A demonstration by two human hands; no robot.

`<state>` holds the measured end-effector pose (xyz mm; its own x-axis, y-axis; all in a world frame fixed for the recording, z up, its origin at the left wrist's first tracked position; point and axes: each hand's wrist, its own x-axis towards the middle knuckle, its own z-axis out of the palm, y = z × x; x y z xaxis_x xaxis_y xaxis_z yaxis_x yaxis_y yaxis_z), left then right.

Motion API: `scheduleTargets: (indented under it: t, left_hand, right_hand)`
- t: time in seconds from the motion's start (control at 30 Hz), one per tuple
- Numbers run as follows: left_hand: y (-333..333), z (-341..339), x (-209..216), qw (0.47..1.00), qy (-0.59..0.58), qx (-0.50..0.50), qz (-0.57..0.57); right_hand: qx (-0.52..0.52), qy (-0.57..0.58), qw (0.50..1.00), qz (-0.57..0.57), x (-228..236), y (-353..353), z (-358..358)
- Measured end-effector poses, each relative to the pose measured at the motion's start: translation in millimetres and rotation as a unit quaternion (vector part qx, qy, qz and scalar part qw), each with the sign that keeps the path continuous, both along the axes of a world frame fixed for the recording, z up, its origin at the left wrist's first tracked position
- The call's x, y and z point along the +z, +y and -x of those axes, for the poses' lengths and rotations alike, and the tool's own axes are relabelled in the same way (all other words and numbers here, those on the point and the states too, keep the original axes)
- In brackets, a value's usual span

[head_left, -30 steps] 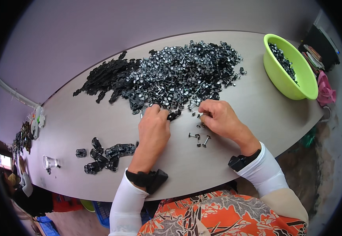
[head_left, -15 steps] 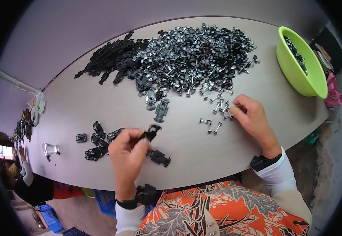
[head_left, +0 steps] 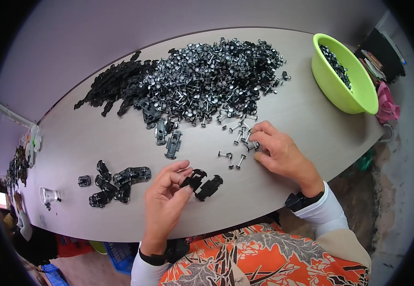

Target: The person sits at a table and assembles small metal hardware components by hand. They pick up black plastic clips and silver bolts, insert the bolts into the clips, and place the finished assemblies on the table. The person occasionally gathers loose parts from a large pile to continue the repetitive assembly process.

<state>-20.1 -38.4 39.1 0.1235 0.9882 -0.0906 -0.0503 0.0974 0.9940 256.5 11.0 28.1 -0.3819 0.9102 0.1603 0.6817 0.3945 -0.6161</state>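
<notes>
Over the table (head_left: 97, 140) — left fingers (head_left: 169, 179) grip one chassis (head_left: 195, 181); right fingers (head_left: 265, 138), parted, near axles (head_left: 240, 161).

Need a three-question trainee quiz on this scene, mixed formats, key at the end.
1. Multiple choice. What colour is the large bowl?
a) red
b) blue
c) yellow-green

2. True or false: the left hand is holding a black part.

3. Fill in the blank: the loose wheel-ended axles in front of the big heap lie nearest the person's ____ hand.

Key
1. c
2. True
3. Right hand
</notes>
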Motion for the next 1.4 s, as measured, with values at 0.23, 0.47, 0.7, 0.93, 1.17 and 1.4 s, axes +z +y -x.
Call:
scheduleTargets:
  t: [0.23, 0.47, 0.7, 0.93, 1.17, 1.4]
  left_hand:
    - [40.0, -18.1, 9.6, 0.988, -0.019, -0.122, 0.089]
    - [60.3, -26.5, -15.0, 0.959, -0.129, -0.159, 0.199]
    - [63.2, -18.8, -30.2, 0.957, -0.154, -0.135, 0.204]
    - [61.5, -19.4, -23.1, 0.949, -0.183, -0.137, 0.217]
    - [60.7, -20.5, -27.0, 0.953, -0.174, -0.137, 0.207]
    - [58.7, -23.5, -28.5, 0.943, -0.174, -0.150, 0.240]
  right_hand:
    - [0.034, -0.025, 0.998, -0.038, -10.0, 6.7, -4.2]
    - [0.077, 0.001, 0.993, -0.089, -17.8, 12.9, -1.9]
    - [0.024, 0.003, 0.999, -0.025, -7.3, 11.2, 3.4]
    - [0.014, 0.024, 0.999, -0.021, -3.0, 10.9, 5.6]
    - [-0.028, 0.051, 0.998, -0.028, -2.9, 6.0, 4.6]
    - [0.089, 0.110, 0.987, -0.082, 16.6, -8.3, 36.2]
